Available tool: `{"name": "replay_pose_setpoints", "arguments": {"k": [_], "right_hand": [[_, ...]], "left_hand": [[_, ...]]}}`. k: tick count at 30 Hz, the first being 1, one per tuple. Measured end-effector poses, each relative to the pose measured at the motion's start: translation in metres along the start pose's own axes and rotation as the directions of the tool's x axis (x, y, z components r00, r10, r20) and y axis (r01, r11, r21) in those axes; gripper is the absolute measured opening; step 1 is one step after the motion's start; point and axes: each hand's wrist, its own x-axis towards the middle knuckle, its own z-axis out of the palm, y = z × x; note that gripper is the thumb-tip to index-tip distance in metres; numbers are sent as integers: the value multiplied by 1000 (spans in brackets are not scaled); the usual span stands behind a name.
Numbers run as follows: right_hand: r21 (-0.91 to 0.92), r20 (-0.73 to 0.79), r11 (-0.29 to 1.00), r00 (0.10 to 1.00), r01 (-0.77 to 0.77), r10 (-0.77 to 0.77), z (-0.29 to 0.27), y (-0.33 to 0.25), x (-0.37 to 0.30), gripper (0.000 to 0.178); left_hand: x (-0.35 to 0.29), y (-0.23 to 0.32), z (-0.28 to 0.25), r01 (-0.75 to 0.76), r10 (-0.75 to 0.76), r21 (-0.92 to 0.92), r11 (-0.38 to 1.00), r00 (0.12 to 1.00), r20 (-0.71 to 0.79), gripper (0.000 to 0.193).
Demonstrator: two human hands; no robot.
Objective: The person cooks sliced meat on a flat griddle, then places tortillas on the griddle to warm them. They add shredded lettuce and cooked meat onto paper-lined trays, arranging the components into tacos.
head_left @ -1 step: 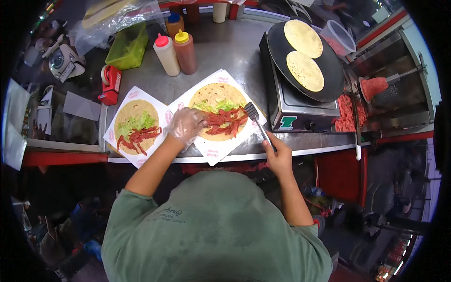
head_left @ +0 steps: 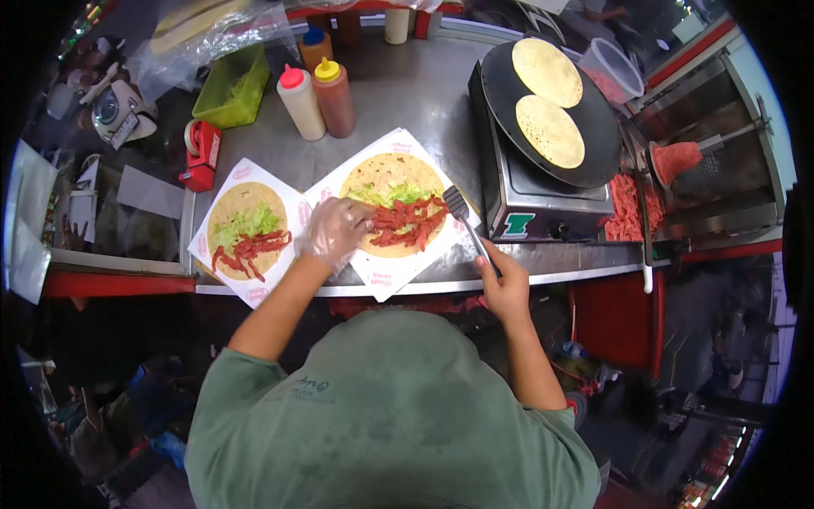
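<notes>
Two round tortillas lie on white printed paper sheets in front of me. The right tortilla carries shredded lettuce with red meat strips across it. My left hand, in a clear plastic glove, rests at this tortilla's left side, its fingers closed at the left end of the meat; the fingertips are partly hidden. My right hand is bare and closed around the handle of a slotted metal spatula, whose dark head touches the tortilla's right edge. The left tortilla holds lettuce and meat strips too.
A round black griddle bears two flatbreads at the right, near a meat cone and loose meat. A long knife overhangs the counter edge. Behind stand squeeze bottles, a green tub and a red tape dispenser.
</notes>
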Motion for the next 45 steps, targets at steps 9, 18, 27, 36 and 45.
{"name": "replay_pose_setpoints", "arguments": {"k": [9, 18, 27, 36, 45], "right_hand": [[-19, 70, 990, 988, 139, -137, -17, 14, 6, 36], [215, 204, 962, 955, 171, -216, -19, 16, 24, 42], [424, 528, 886, 846, -190, -71, -11, 1, 28, 42], [383, -122, 914, 973, -137, 196, -215, -38, 63, 40], [439, -264, 891, 932, -114, 250, -304, 55, 110, 35]], "left_hand": [[6, 89, 44, 252, -253, 25, 967, 963, 95, 30], [11, 37, -8, 595, -447, -487, 640, 803, 394, 30], [42, 29, -62, 236, -109, -364, 901, 935, 336, 33], [134, 111, -51, 220, -102, -642, 735, 971, 216, 35], [346, 263, 21, 135, 132, -516, 846, 884, 449, 38]]}}
